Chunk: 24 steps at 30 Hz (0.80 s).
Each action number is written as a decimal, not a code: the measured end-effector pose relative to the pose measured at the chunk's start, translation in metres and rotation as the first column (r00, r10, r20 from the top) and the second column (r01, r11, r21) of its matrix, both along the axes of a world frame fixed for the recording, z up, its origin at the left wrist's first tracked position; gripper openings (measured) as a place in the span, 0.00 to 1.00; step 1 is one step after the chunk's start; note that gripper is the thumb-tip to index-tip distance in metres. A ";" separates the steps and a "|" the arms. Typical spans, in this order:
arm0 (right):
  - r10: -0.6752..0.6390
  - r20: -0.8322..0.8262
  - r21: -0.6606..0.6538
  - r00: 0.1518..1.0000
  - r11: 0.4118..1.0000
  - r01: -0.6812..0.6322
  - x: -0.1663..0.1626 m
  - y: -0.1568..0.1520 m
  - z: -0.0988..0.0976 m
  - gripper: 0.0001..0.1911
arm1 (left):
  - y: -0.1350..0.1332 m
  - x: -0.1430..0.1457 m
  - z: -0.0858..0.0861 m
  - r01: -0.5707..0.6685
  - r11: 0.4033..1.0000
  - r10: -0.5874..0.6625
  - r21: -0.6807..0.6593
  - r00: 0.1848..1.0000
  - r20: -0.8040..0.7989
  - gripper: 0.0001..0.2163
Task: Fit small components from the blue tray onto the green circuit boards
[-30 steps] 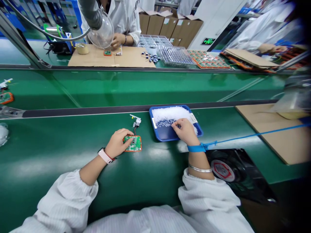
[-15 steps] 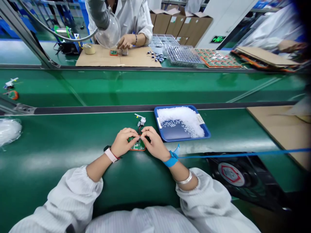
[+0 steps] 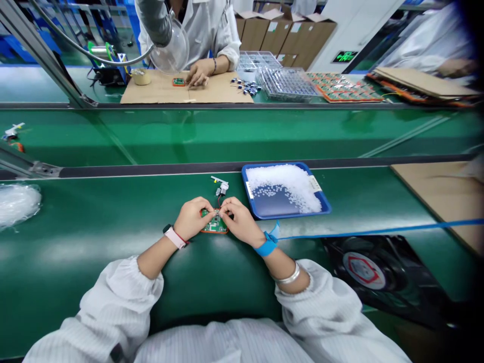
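A green circuit board (image 3: 215,225) with an orange rim lies on the green table in front of me. My left hand (image 3: 193,219) is closed at its upper left, thumb and fingertips pinched on the board's top edge. From the other side my right hand (image 3: 239,223) reaches in, its thumb and index finger pinched together over the upper right of the board. Whatever small piece is between those right fingertips is too small to make out. Just beyond the hands lies a white plastic part (image 3: 222,188), joined to the board by thin dark and red wires.
A blue tray (image 3: 260,214) of small white pieces stands right of my hands. A blue strap (image 3: 351,234) runs rightward from my right wrist, above a black fan-like unit (image 3: 365,269). Clear plastic (image 3: 17,204) lies far left. Across the divider, a co-worker's hand (image 3: 199,74) rests over cardboard.
My hands stay at the board with slight finger shifts, and more of the board shows. The co-worker's hand has lowered onto the cardboard. The whole view has shifted slightly.
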State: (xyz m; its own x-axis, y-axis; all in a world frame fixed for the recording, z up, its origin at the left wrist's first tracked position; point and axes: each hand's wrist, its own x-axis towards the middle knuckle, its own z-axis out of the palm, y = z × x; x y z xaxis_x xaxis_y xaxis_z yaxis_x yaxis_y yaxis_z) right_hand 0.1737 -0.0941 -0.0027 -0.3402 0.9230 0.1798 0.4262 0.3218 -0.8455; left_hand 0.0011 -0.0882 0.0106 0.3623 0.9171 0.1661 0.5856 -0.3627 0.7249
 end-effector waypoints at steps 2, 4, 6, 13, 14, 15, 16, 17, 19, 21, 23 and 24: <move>-0.015 -0.037 0.016 0.999 1.000 0.016 0.002 0.000 0.002 0.07 | -0.004 -0.006 -0.001 0.071 0.996 -0.067 0.063 0.996 -0.058 0.14; -0.054 -0.089 0.053 0.995 0.997 0.059 0.006 0.000 0.007 0.06 | -0.008 -0.013 -0.001 0.213 0.971 -0.193 0.104 0.965 -0.176 0.27; -0.113 -0.147 0.096 0.983 0.987 0.128 0.011 0.000 0.013 0.06 | -0.008 -0.016 0.002 0.332 0.938 -0.293 0.098 0.912 -0.287 0.31; -0.294 -0.291 0.159 0.910 0.924 0.349 0.024 0.003 0.024 0.06 | 0.069 -0.007 0.032 0.061 0.998 -0.061 0.003 0.995 0.077 0.33; -0.298 -0.291 0.161 0.909 0.921 0.354 0.025 0.004 0.024 0.06 | 0.089 -0.004 0.036 -0.042 0.999 0.040 0.012 0.986 0.164 0.32; -0.297 -0.288 0.163 0.910 0.922 0.352 0.025 0.004 0.023 0.06 | 0.108 -0.002 0.039 -0.145 0.988 0.130 0.054 0.967 0.217 0.32; -0.293 -0.284 0.165 0.913 0.923 0.347 0.025 0.005 0.023 0.06 | 0.127 -0.001 0.041 -0.248 0.960 0.210 0.131 0.945 0.251 0.32; -0.288 -0.279 0.165 0.916 0.925 0.341 0.025 0.005 0.022 0.06 | 0.144 0.000 0.041 -0.324 0.922 0.265 0.211 0.928 0.263 0.33; -0.281 -0.269 0.163 0.921 0.929 0.331 0.026 0.005 0.021 0.06 | 0.169 -0.002 0.033 -0.375 0.864 0.313 0.337 0.923 0.226 0.34; -0.272 -0.263 0.163 0.925 0.933 0.321 0.026 0.005 0.021 0.06 | 0.184 -0.009 0.016 -0.349 0.866 0.331 0.358 0.937 0.112 0.33; -0.260 -0.257 0.167 0.931 0.937 0.308 0.027 0.005 0.021 0.06 | 0.192 -0.018 -0.001 -0.316 0.902 0.335 0.295 0.942 -0.016 0.33; -0.256 -0.252 0.168 0.933 0.938 0.303 0.028 0.005 0.022 0.06 | 0.194 -0.022 -0.008 -0.306 0.914 0.333 0.265 0.941 -0.066 0.33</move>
State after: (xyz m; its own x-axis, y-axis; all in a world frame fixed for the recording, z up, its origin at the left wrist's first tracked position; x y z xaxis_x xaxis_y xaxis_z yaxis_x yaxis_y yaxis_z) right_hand 0.2015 -0.0891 0.0190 -0.0032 0.9112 0.4120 0.3313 0.3897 -0.8593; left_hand -0.0211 0.1055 0.0028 0.0853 0.9213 0.3793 0.7693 -0.3028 0.5626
